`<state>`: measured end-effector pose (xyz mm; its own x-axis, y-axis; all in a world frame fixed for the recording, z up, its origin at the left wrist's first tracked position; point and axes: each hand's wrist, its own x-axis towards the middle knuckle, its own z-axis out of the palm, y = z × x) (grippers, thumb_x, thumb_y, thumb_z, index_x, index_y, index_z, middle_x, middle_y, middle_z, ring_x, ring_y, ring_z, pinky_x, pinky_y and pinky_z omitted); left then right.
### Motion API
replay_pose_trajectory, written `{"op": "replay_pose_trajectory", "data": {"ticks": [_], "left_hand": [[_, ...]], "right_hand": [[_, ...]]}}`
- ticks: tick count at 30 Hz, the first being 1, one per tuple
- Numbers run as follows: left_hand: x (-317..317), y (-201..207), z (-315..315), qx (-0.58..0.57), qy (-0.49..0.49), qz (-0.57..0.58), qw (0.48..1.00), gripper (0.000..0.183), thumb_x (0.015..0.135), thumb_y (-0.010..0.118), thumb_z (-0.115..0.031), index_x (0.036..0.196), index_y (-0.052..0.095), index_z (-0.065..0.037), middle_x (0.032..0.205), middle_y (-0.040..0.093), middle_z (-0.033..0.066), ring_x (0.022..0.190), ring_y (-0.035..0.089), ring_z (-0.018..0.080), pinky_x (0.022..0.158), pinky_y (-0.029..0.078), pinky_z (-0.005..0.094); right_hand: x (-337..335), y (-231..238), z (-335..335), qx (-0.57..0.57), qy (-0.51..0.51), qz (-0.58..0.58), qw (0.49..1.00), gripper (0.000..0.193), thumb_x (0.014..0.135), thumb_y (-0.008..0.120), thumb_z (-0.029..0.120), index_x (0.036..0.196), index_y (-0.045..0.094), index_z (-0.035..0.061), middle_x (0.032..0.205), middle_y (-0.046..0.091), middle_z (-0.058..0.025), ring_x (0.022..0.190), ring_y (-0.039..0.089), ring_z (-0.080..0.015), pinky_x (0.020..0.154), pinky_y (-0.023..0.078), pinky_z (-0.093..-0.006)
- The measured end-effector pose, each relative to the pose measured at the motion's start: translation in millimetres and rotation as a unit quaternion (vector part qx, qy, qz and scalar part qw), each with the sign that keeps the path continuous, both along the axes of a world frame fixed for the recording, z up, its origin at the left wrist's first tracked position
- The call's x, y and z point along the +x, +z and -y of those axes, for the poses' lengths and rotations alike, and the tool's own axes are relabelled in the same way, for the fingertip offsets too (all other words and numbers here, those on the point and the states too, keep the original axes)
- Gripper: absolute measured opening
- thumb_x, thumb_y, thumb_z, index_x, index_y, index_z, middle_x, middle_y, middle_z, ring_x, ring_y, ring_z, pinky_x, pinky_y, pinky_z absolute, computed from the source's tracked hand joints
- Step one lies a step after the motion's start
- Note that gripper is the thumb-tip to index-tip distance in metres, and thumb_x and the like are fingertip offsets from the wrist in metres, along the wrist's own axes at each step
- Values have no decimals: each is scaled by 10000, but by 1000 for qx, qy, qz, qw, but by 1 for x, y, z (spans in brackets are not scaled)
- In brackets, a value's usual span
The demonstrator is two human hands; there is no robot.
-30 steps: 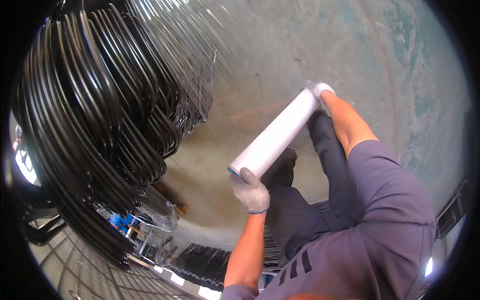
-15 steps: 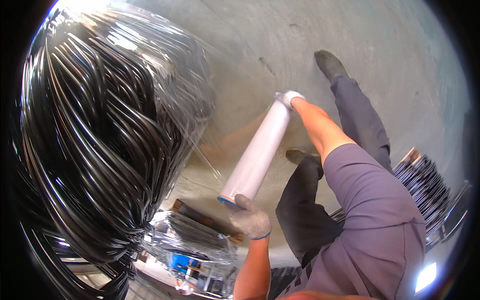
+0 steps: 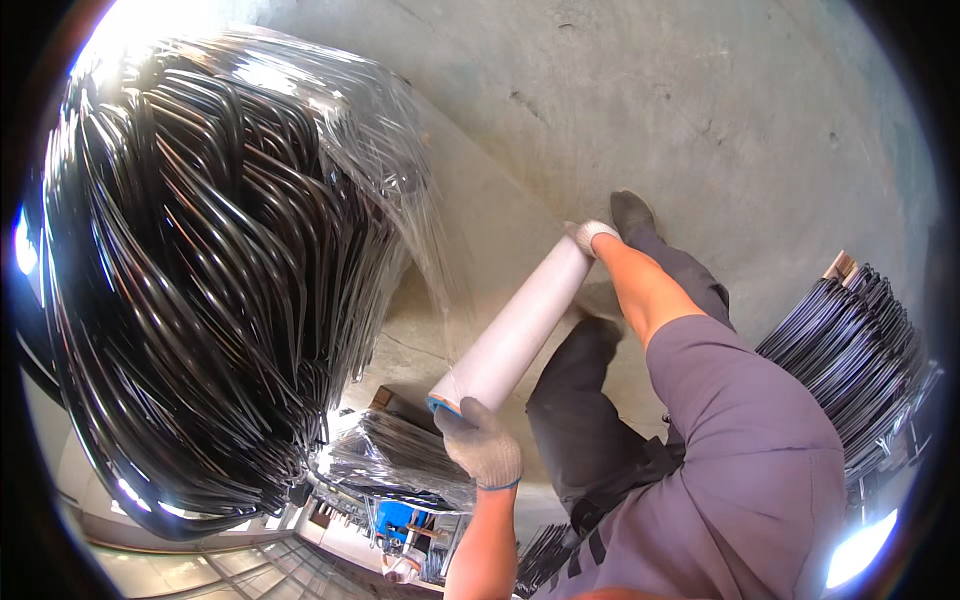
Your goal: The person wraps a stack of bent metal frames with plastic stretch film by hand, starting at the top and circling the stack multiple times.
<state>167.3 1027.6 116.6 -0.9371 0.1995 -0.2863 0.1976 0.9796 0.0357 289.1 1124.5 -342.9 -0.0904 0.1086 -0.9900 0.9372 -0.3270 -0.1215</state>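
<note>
A long pale roll of stretch film slants between my two gloved hands. My left hand is closed round its near end, by the blue-edged core, with the thumb over the rim. At the far end my right hand grips the roll, its fingers partly hidden behind it. Clear film stretches from the roll to a tall bundle of black tubes or hoses on the left. Film covers the bundle's upper right side.
Below the bundle lies a film-wrapped stack beside a wooden block. Another stack of dark rods or tubes stands at the right with a piece of wood on top. My feet are on a grey concrete floor. Something blue shows in the background.
The roll stays in both hands and has shifted slightly down at its far end. My legs have changed position in a step. The bundle and the right-hand stack appear from a shifted view.
</note>
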Motion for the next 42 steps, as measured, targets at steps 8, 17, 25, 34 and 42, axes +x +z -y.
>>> {"op": "replay_pose_trajectory", "data": {"ticks": [8, 17, 25, 34, 42], "left_hand": [[-27, 12, 55, 9, -30, 56, 998, 479, 1085, 480, -315, 1254, 571, 124, 1107, 677, 376, 1050, 658, 525, 939, 484, 558], [-110, 7, 189, 79, -163, 77, 981, 434, 1098, 518, -299, 1234, 586, 107, 1056, 709, 336, 990, 721, 448, 866, 535, 515], [-150, 47, 272, 111, -206, 112, 966, 403, 1091, 549, -278, 1240, 584, 95, 998, 718, 317, 925, 723, 458, 845, 538, 503], [-176, 61, 345, 56, -206, 136, 967, 385, 1087, 547, -300, 1170, 587, 74, 974, 699, 361, 915, 678, 551, 810, 522, 570], [-264, 36, 450, 133, -291, 126, 939, 373, 1092, 562, -321, 1088, 581, 52, 902, 686, 346, 861, 689, 544, 715, 521, 567]], "right_hand": [[23, 27, 33, -43, -10, 11, 999, 809, 1081, 342, 675, 1547, 571, 56, 1661, 471, -202, 1593, 366, -377, 1299, 286, -495], [8, 34, 178, 33, -101, 32, 994, 764, 1071, 421, 634, 1377, 691, -11, 1432, 660, -276, 1389, 606, -402, 1143, 450, -465], [2, 71, 290, 70, -107, 26, 991, 607, 1084, 403, 479, 1437, 660, 58, 1522, 602, -240, 1464, 533, -401, 1198, 397, -495], [7, 92, 395, 71, -238, 73, 966, 839, 1047, 532, 655, 1403, 638, -97, 1458, 639, -306, 1415, 595, -363, 1174, 409, -432], [-43, 90, 519, 183, -252, 137, 940, 900, 1025, 501, 726, 1364, 663, -92, 1459, 626, -323, 1469, 537, -400, 1206, 387, -445]]}}
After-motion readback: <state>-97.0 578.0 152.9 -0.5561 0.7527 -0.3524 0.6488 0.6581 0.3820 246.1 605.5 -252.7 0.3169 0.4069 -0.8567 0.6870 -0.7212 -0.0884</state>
